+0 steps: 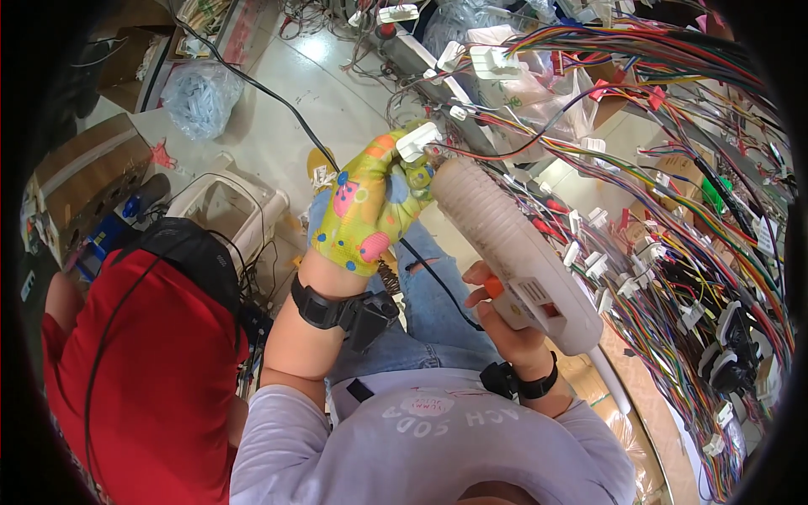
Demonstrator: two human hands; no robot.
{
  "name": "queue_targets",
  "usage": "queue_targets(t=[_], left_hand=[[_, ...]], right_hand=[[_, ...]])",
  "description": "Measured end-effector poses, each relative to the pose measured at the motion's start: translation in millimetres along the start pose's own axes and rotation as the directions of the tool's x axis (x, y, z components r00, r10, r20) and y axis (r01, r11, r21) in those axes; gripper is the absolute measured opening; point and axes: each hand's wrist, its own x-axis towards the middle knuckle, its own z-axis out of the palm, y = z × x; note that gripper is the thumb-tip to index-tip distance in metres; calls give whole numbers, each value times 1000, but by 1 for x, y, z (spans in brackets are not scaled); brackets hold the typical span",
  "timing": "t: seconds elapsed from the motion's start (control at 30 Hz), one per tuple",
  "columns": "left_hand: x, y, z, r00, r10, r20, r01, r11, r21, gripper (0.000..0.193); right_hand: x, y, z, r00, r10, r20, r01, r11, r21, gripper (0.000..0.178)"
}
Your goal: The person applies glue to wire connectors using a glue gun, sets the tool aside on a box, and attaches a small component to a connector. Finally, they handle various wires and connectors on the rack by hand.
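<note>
the gloved left hand (368, 206) pinches a white connector (418, 141); the right hand (512, 330) grips a glue gun (509, 231), its tip near the connector.

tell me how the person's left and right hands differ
The left hand wears a patterned yellow-green glove; the right hand is bare. The left hand holds a small white connector; the right hand holds a much larger glue gun. Both have black wrist straps.
</note>
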Motion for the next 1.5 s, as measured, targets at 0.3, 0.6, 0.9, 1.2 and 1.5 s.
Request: queue_targets(t=[0.3,0.6,0.9,1.2,1.5], left_hand=[[0,-2,-5,1000,8,30,-9,1000,17,41],[2,0,-6,989,-112,99,131,969,-210,44],[6,-3,3,990,-126,-55,98,927,-361,37],[4,8,2,964,-263,48,252,833,-493,39],[4,14,1,827,-310,469,515,83,-853,19]], right_hand=[[-3,0,2,997,8,-75,-7,1000,8,48],[-5,1,1,994,-1,-106,0,1000,-4,49],[-3,-2,3,993,-5,-116,6,1000,8,47],[-4,-2,5,990,-18,-136,18,1000,4,43],[-3,-2,3,992,-43,-122,38,999,-38,43]])
